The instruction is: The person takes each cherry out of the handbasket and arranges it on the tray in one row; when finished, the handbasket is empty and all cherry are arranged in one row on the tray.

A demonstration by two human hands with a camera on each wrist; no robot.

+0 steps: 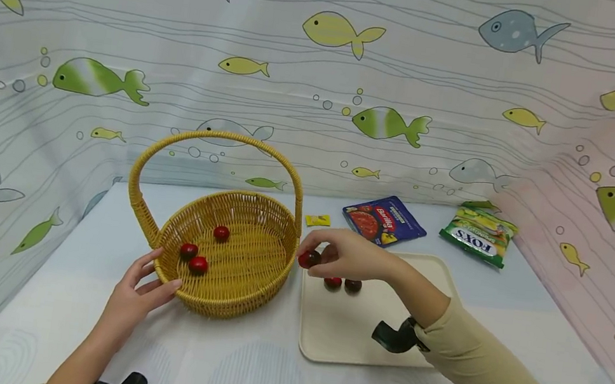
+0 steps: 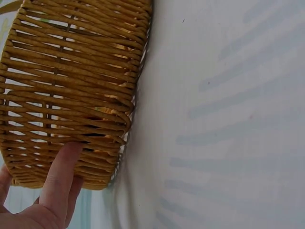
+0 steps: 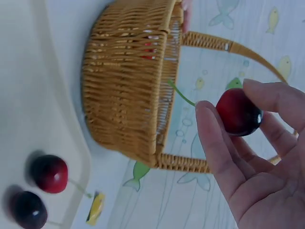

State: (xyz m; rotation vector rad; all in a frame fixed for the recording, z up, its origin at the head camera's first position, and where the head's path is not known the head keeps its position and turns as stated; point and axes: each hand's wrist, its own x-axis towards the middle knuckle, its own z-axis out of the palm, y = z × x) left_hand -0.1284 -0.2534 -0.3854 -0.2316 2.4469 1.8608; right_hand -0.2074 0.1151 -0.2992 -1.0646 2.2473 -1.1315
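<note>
A dark red cherry (image 3: 238, 112) with a green stem is pinched between the thumb and fingers of my right hand (image 1: 342, 255), just right of the basket's rim. My left hand (image 1: 135, 299) holds the near left rim of the yellow wicker basket (image 1: 263, 295). One finger (image 2: 59, 183) lies against the woven outer wall in the left wrist view. Inside the basket are three cherries, one of them a red cherry (image 1: 198, 265) near the left wall. Below my right hand, a red cherry (image 3: 50, 173) and a darker cherry (image 3: 28, 210) lie on the cream tray (image 1: 341, 343).
The basket's tall handle (image 1: 222, 135) arches overhead. Behind the tray lie a small yellow packet (image 1: 318, 220), a blue Barilla pouch (image 1: 384, 221) and a green Fox's bag (image 1: 478, 233). A fish-patterned curtain (image 1: 426, 72) borders the table's back and sides.
</note>
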